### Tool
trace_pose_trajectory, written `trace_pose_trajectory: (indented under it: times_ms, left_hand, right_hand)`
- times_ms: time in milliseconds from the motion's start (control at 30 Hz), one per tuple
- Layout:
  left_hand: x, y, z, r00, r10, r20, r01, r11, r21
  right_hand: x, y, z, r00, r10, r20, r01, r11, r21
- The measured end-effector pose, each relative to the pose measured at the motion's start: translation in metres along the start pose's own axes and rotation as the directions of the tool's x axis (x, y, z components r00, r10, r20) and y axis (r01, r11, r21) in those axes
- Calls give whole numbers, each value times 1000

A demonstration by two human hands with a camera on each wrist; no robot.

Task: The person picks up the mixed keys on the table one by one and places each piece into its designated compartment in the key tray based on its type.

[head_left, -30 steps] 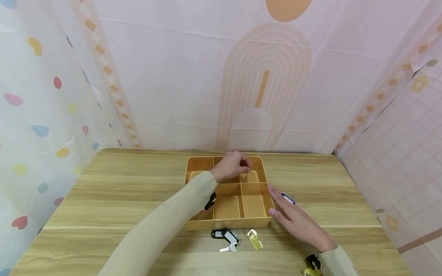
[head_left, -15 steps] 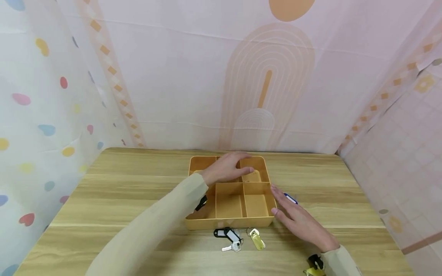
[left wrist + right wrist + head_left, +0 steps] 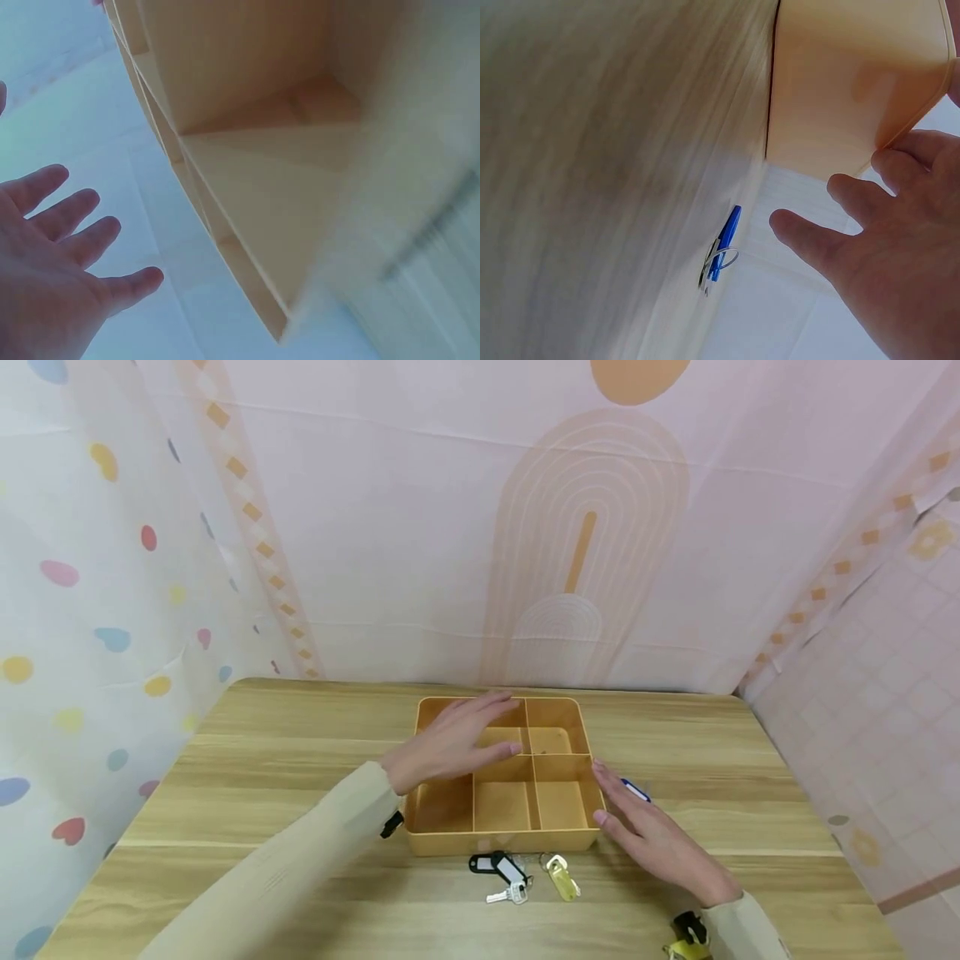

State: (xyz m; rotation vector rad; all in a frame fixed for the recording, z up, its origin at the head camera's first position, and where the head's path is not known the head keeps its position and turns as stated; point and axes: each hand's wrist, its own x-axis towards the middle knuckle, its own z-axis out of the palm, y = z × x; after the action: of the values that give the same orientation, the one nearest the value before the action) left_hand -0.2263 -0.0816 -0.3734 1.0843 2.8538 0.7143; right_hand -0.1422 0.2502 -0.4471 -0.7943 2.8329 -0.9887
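We see a smooth tray (image 3: 450, 844) of plastic with a soft, satin sheen. The table (image 3: 300, 727) shows streaky wood grain under a smooth, low-gloss face. To us the backdrop (image 3: 390, 527) is matt cloth, lightly creased. The silver key (image 3: 508, 893) looks like bright metal, the yellow key tag (image 3: 564, 883) like shiny plastic, the blue key tag (image 3: 727, 236) like smooth plastic (its ring (image 3: 736, 253) gleams as metal wire). The left sleeve (image 3: 285, 852) appears to us as matt cloth.
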Motion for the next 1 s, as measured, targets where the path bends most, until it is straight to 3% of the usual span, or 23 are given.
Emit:
trace_pose_trajectory:
  times_ms: [300,600,767,1000]
  left_hand:
    - [-40,-11,-3,993,9,-114,-6,999,32]
    - [-81,-19,2,987,-37,-155,43,998,39]
    - [-95,-20,10,982,-62,-179,73,996,57]
    - [-109,-21,23,980,-98,-171,126,978,164]
  right_hand:
    - [-2,0,-3,1000,11,9,-11,1000,2]
    - [-2,1,-5,1000,9,10,-9,1000,2]
    - [-5,1,-6,1000,13,4,-13,1000,-5]
    - [-7,0,-8,1000,15,2,-15,1000,-23]
